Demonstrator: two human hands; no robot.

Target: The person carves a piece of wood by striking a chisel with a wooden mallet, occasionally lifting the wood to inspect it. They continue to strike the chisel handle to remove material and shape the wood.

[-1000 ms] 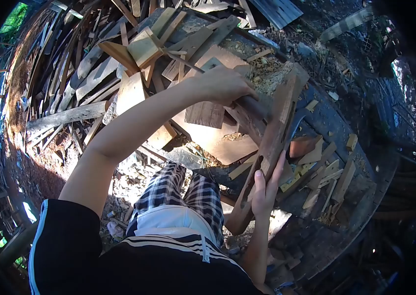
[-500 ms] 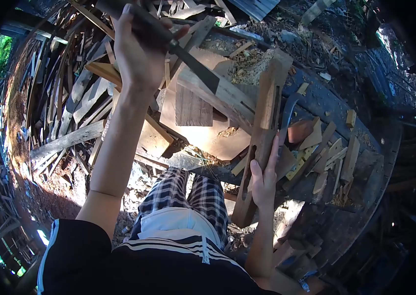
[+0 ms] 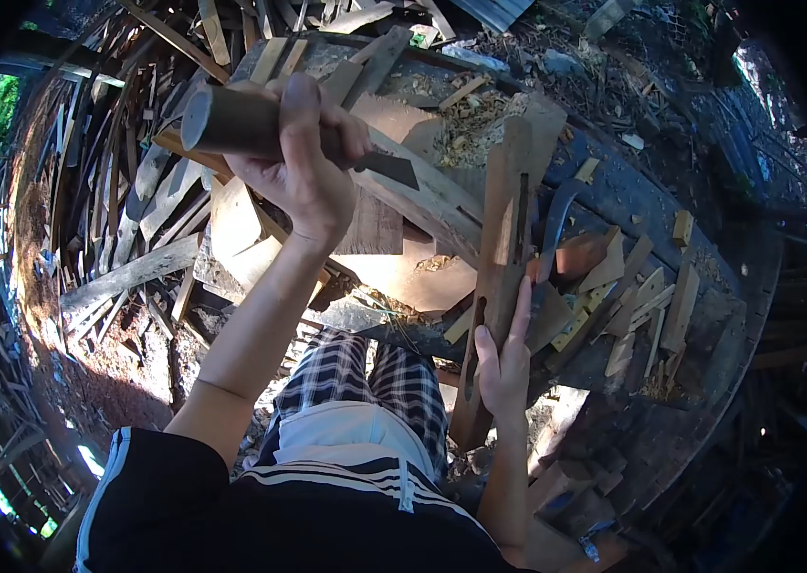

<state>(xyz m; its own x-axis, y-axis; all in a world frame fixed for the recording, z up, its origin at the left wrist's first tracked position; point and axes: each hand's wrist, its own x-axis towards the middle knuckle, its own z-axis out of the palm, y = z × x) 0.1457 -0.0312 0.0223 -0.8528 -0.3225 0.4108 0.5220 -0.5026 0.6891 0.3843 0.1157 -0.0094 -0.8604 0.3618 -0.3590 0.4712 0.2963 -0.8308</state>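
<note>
My left hand (image 3: 308, 167) is closed around the thick dark handle of a chisel (image 3: 236, 124). Its flat blade points right, over a pale squared timber (image 3: 432, 196) lying on the bench. On the right, my right hand (image 3: 503, 372) grips the lower part of a long wooden piece (image 3: 494, 277) with slots cut in it, thumb on its face and a finger along its edge. That piece stands slanted, its upper end beside a heap of shavings (image 3: 465, 138). The chisel blade is apart from it. Under the timber sits a brown wood block (image 3: 375, 229).
A curved blue-grey tool (image 3: 561, 215) with a reddish-brown handle (image 3: 580, 256) lies right of the slotted piece. Several offcuts (image 3: 647, 306) are scattered on the dark bench (image 3: 680, 244). A large pile of scrap wood (image 3: 126, 172) fills the left side.
My left hand has come down and to the right with the chisel, whose handle end now faces left. The slotted piece and my right hand have shifted slightly left and down.
</note>
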